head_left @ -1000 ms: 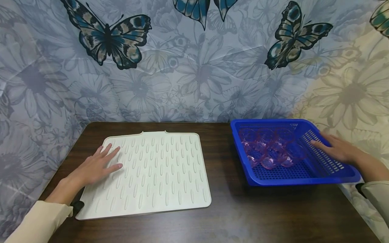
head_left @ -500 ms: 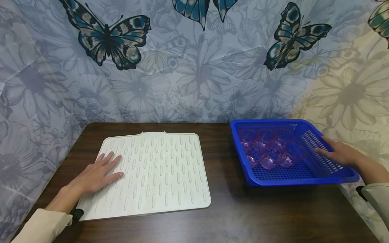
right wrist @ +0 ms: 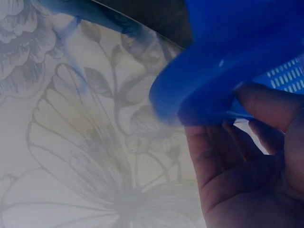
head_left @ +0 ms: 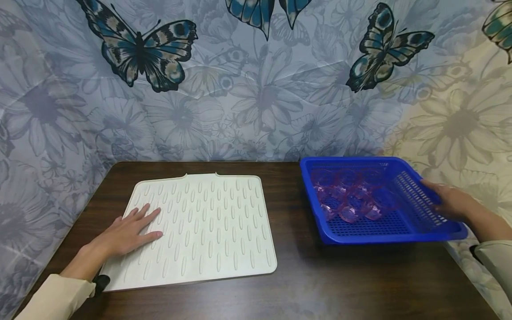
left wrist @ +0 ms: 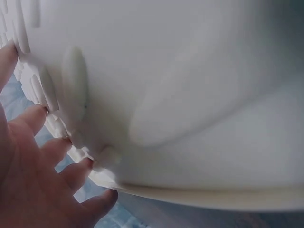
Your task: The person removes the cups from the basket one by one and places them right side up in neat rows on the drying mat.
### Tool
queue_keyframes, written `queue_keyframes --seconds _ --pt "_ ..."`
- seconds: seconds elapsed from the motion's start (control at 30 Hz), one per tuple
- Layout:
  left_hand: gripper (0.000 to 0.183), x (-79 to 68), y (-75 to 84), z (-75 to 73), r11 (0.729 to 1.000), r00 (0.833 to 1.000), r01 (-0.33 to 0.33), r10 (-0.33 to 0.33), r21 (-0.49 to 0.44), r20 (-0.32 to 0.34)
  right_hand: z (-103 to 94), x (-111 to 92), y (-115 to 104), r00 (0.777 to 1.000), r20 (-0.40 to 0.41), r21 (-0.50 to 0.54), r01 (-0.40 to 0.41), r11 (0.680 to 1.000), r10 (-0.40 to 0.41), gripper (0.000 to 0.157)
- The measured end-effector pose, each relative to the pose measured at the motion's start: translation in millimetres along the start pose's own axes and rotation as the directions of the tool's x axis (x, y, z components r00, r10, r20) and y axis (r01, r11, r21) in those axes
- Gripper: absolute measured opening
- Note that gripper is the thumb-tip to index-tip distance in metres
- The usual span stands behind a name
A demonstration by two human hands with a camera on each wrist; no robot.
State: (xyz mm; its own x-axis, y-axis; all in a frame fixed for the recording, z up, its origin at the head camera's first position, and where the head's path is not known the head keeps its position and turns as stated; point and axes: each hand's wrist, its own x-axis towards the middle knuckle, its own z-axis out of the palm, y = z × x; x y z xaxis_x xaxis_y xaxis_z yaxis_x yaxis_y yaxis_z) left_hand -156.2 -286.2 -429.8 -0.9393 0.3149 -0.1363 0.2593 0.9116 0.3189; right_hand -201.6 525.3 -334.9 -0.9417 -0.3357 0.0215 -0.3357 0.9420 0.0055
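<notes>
A: Two hands; what does each grip hold?

B: The right hand (head_left: 452,202) holds one blue perforated plastic basket (head_left: 392,240) by its right end, thumb inside the wall and fingers beneath the smooth, rolled rim. The left hand (head_left: 128,233) is spread wide, its fingers resting on one white, round-cornered ribbed board (head_left: 230,224).

A: What's the board like?

B: Matt, with rows of long, narrow raised ovals, too many to count surely, and one low tab along the far edge. Whether it is plastic or rubber, I can't tell.

A: And in the basket?

B: Clear pink rounded vessels (head_left: 350,213), shiny and see-through, clustered towards the left. They overlap, so I can't fix a number.

A: Where do things sit?

B: On one dark wood-grain desk (head_left: 340,284): board on the left, basket well apart on the right, its end reaching past the desk's edge.

A: Beyond?

B: One flower-printed cloth (head_left: 264,120), slightly creased, with four boldly coloured butterflies, some cut off by the view. Two pale sleeves (head_left: 56,298) enter below.
</notes>
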Motion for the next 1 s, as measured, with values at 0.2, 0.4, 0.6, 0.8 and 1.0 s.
queue_keyframes --seconds 0.2,0.4,0.6,0.8,1.0 --pt "0.081 1.8 2.2 -2.1 1.0 1.0 -0.002 0.002 0.002 0.008 -3.1 4 -11 0.998 -0.029 0.002 0.048 0.999 -0.048 0.07" --pt "0.082 2.8 2.5 -1.8 1.0 1.0 -0.002 0.002 0.007 0.012 -7.3 11 -19 0.998 0.045 0.018 0.037 0.999 -0.038 0.069" --pt "0.082 2.9 1.9 0.0 1.0 1.0 0.0 0.0 0.005 0.01 -8.8 16 -31 0.997 0.061 0.001 0.037 0.999 -0.037 0.071" --pt "0.082 2.1 -0.4 2.2 1.0 1.0 0.0 0.0 -0.013 0.002 -9.7 23 -45 0.996 0.051 0.018 0.071 0.997 -0.072 0.069" --pt "0.081 2.9 -0.1 2.6 1.0 1.0 -0.015 0.015 -0.005 -0.009 -10.3 27 -60 0.994 0.037 0.043 0.101 0.994 -0.102 0.069"
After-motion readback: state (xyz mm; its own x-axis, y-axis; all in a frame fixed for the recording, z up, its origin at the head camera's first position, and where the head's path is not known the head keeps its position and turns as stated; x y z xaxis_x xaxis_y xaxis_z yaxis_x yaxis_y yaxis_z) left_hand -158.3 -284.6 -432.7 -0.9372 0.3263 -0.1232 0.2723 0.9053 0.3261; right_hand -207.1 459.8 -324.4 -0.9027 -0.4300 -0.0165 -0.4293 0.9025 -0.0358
